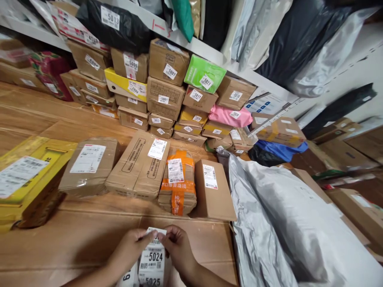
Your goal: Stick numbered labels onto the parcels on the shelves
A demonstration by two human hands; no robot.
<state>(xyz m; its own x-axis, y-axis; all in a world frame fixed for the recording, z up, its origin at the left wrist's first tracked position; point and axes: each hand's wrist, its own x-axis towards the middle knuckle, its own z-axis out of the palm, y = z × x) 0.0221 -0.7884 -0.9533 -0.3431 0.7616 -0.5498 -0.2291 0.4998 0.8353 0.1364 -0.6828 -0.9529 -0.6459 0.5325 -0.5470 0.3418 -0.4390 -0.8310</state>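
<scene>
My left hand and my right hand are low in the middle, both pinching the top edge of a white strip of numbered labels that reads 5024 and 5025. The strip hangs down toward the bottom edge of the view. Just beyond my hands lie a row of parcels on the wooden floor: a flat brown box, a box bound in orange tape, a wide cardboard box and a wrapped brown parcel.
A yellow box lies at the left. A large silver mailer bag fills the right. Stacked numbered cartons, a green parcel and a pink parcel stand against a white shelf holding black and grey bags.
</scene>
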